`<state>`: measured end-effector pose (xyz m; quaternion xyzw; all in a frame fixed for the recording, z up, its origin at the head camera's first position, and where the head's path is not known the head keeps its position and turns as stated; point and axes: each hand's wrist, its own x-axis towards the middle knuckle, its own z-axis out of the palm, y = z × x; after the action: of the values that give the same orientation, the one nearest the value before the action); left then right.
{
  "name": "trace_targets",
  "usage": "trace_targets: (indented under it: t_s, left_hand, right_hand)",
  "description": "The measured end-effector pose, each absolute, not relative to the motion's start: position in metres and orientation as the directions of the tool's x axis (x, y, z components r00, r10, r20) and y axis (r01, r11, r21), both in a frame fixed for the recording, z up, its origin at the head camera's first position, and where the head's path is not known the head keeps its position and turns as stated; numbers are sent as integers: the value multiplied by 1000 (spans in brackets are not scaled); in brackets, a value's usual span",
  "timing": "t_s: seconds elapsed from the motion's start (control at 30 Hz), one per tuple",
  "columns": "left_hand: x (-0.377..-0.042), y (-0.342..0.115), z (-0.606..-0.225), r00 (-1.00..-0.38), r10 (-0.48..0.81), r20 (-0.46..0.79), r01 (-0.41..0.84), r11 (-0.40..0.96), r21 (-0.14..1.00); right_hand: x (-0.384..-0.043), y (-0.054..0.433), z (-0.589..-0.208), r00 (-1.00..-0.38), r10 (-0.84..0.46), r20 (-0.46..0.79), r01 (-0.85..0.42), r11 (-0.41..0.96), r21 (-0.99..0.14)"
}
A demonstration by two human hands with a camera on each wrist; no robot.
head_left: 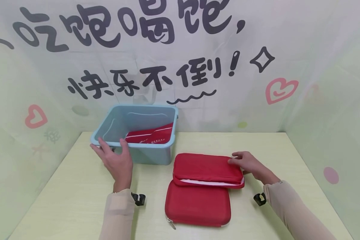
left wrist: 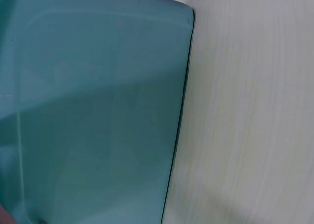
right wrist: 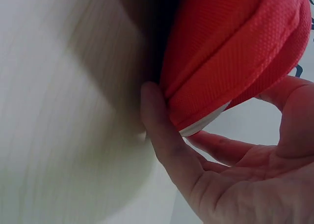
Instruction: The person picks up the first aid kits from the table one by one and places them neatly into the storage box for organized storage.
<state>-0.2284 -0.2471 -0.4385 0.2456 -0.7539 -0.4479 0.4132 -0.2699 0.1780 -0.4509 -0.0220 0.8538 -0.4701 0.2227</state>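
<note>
In the head view my left hand (head_left: pixel 117 163) holds the near rim of a light blue plastic bin (head_left: pixel 150 155) close to its left corner, with fingertips over the edge. The bin's wall (left wrist: pixel 108 111) fills much of the left wrist view. My right hand (head_left: pixel 248 164) grips the right end of a red zip case (head_left: pixel 207 168), with fingers on both its upper and lower faces in the right wrist view. A white strip shows along that case's partly open front edge. It overlaps the back of a second red zip case (head_left: pixel 198 205), which lies flat with a metal zipper pull at its near left corner.
Inside the bin lies a flat red item (head_left: pixel 156 135) with white lines and small print. The pale wood-look table (head_left: pixel 69 200) is enclosed by a printed cloth backdrop (head_left: pixel 228 110) at the back and sides. A black wrist strap shows on each arm.
</note>
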Motion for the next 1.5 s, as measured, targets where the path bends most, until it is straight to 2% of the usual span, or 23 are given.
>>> trace_targets:
  t_s: [0.77,1.27,1.5]
  left_hand:
    - [-228,-249,-438,-548,-734,402,16,471,882]
    - [-226,-249,-439,-550,-732,403,23,468,883]
    - [-226,-250,-439,-551,-733,399,19,467,884]
  right_hand:
    - [-267,181,-454,-921,-253,-296,109,562,-820]
    - [-266,183,-454,-933,-184,-309,171,528,-832]
    - [-265,186,-452,-931,-197,-309,179,490,-853]
